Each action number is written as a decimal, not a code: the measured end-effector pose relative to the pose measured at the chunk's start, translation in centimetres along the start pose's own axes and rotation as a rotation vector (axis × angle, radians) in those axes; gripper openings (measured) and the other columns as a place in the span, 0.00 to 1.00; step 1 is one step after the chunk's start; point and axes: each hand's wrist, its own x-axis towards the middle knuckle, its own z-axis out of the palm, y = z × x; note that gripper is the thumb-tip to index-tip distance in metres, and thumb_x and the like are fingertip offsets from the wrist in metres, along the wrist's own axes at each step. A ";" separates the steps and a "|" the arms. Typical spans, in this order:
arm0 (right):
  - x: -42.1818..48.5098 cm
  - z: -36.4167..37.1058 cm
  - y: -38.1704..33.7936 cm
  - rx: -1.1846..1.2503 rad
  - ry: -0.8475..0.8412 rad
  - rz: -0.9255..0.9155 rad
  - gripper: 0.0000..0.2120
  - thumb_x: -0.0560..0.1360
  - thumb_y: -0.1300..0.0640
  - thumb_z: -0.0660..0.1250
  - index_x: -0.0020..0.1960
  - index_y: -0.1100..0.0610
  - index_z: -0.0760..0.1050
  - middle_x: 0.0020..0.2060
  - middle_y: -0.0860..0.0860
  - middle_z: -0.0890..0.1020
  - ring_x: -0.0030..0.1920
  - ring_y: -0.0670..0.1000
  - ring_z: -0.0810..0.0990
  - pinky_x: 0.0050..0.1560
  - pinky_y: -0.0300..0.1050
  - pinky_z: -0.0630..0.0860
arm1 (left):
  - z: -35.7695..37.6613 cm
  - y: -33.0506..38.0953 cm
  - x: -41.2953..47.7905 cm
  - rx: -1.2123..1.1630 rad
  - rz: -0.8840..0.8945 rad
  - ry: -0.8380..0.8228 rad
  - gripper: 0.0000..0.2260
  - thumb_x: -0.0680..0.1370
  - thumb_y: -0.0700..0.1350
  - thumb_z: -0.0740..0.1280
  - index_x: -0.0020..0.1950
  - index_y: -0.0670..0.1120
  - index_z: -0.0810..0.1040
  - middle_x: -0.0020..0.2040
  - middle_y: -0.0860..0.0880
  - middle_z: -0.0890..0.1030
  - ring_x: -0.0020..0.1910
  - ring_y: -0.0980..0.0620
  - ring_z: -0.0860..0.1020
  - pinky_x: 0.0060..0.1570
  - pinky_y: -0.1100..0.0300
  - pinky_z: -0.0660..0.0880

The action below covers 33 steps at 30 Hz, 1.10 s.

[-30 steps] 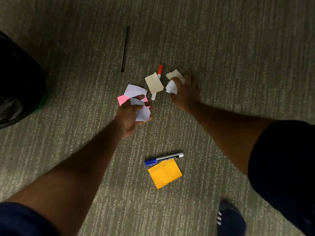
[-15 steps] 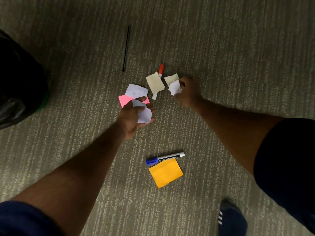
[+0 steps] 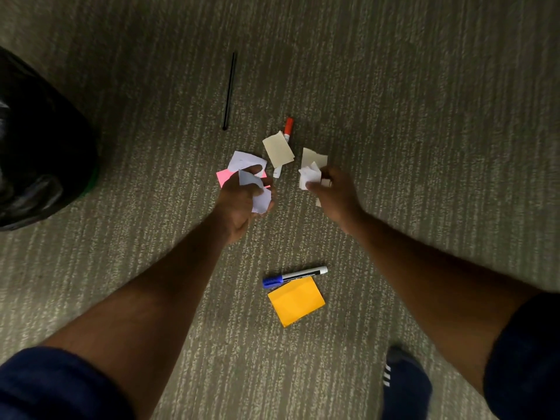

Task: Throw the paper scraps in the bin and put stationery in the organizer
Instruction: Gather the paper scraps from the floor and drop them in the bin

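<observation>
Scraps (image 3: 261, 203) of white paper sit gripped in left hand (image 3: 239, 204) and right hand (image 3: 336, 198) over the carpet's (image 3: 424, 116) middle. Bin (image 3: 39, 140) at its left edge; blue marker (image 3: 294, 274), red marker (image 3: 288, 127), pen (image 3: 229, 90) and loose papers (image 3: 278, 150) lie ungathered: early, I judge.

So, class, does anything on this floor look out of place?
Yes. A torn beige paper scrap lies across the red-capped white marker, hiding its middle; a blue-capped white marker and thin black pen lie loose on the grey carpet.
</observation>
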 end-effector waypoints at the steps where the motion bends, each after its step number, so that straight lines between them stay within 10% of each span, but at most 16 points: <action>1: -0.9 0.1 -0.6 0.055 -0.019 0.003 0.10 0.73 0.61 0.70 0.53 0.60 0.77 0.43 0.51 0.81 0.40 0.46 0.79 0.36 0.37 0.73 | 0.2 0.2 -0.2 -0.009 0.006 0.000 0.22 0.73 0.32 0.61 0.67 0.41 0.71 0.50 0.43 0.80 0.45 0.49 0.80 0.38 0.61 0.80; 6: -4.0 1.5 -3.2 0.218 -0.133 -0.036 0.08 0.72 0.66 0.69 0.49 0.56 0.78 0.37 0.46 0.80 0.33 0.37 0.77 0.33 0.31 0.72 | 0.8 1.4 -1.0 0.041 0.006 0.030 0.21 0.75 0.29 0.57 0.67 0.39 0.71 0.51 0.43 0.79 0.44 0.50 0.77 0.36 0.63 0.75; 15: -6.3 6.0 -7.5 0.340 -0.236 0.001 0.13 0.67 0.62 0.65 0.51 0.57 0.80 0.43 0.54 0.82 0.42 0.50 0.79 0.38 0.41 0.75 | -1.4 2.6 -4.0 -0.297 -0.066 -0.134 0.16 0.78 0.51 0.56 0.56 0.44 0.77 0.49 0.44 0.81 0.44 0.48 0.79 0.45 0.55 0.74; 20: -8.5 9.8 -9.1 0.339 -0.240 -0.011 0.12 0.66 0.58 0.62 0.45 0.53 0.81 0.42 0.51 0.83 0.49 0.54 0.79 0.51 0.50 0.74 | -3.1 4.1 -7.0 -0.298 -0.041 -0.039 0.08 0.80 0.46 0.59 0.50 0.47 0.77 0.41 0.48 0.81 0.37 0.51 0.79 0.35 0.63 0.75; 27: -11.3 14.9 -14.1 0.481 -0.110 -0.004 0.03 0.76 0.57 0.66 0.46 0.55 0.79 0.45 0.54 0.83 0.51 0.56 0.80 0.57 0.53 0.75 | -8.0 7.4 -10.7 -0.376 0.102 0.146 0.14 0.81 0.44 0.58 0.66 0.48 0.74 0.55 0.46 0.81 0.52 0.47 0.79 0.52 0.52 0.76; 33: -13.1 18.2 -19.7 0.475 -0.194 -0.035 0.08 0.72 0.55 0.71 0.34 0.54 0.80 0.38 0.55 0.84 0.43 0.55 0.81 0.48 0.54 0.77 | -12.7 12.3 -14.8 -0.273 0.274 0.186 0.16 0.80 0.36 0.57 0.68 0.43 0.71 0.50 0.46 0.79 0.44 0.52 0.79 0.36 0.61 0.76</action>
